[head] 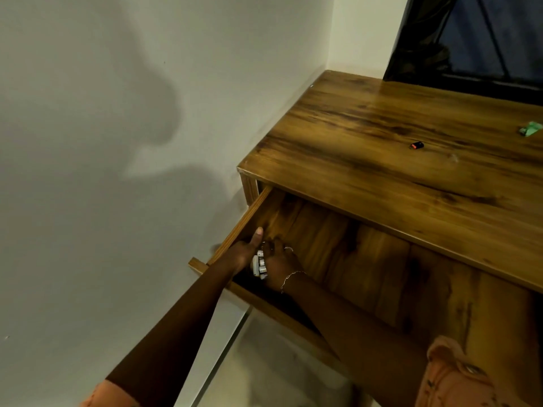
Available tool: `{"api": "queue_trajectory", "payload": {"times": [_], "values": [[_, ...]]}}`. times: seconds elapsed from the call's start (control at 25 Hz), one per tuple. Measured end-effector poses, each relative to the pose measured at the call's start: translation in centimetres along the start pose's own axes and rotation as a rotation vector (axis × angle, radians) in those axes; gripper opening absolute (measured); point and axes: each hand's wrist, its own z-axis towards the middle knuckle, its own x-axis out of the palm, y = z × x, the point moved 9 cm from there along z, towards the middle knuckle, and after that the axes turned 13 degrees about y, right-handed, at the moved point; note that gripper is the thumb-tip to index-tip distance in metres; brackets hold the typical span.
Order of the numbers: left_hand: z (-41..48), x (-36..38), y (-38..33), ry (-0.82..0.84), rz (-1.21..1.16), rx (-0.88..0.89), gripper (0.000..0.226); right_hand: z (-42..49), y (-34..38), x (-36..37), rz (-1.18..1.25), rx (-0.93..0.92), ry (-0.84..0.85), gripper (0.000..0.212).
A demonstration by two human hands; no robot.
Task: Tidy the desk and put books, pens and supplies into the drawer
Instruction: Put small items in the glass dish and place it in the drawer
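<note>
The wooden drawer [338, 239] under the desk top [382, 136] stands pulled out. Both my hands reach into its left front corner. My left hand [245, 251] lies along the drawer's left wall with the thumb pointing up. My right hand [277, 264], with a thin bracelet on the wrist, is curled round a bundle of small whitish supplies [259, 265] held between the two hands. What exactly the bundle is made of is too small to tell. On the desk top lie a small black and red item [416, 145] and a green item [530, 129] at the right edge.
A white wall stands close on the left of the desk. A dark window frame [470, 69] runs along the back of the desk. The drawer's front panel [282, 312] juts out toward me above a pale floor.
</note>
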Motion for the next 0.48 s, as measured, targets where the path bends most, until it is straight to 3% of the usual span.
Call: {"api": "queue_trajectory", "payload": {"times": [0.08, 0.2, 0.32, 0.4, 0.48], "values": [[0.3, 0.3, 0.1, 0.026, 0.097, 0.002, 0.060, -1.5, 0.7, -0.8, -0.047, -0.096, -0.014, 0.056], [0.0, 0.9, -0.6, -0.049, 0.385, 0.006, 0.060, -3.5, -0.4, -2.2, 0.012, -0.131, 0.010, 0.072], [-1.3, 3.9, -3.3, -0.136, 0.549, 0.208, 0.053, -6.0, -2.4, -3.2, 0.102, -0.155, 0.000, 0.062], [-2.4, 7.8, -4.5, -0.026, 0.533, 0.363, 0.056, -8.5, -3.9, -3.2, 0.182, -0.181, -0.020, 0.064], [-3.6, 10.8, -4.9, 0.050, 0.530, 0.446, 0.076, -10.9, -6.3, -2.9, 0.235, -0.161, -0.054, 0.071]]}}
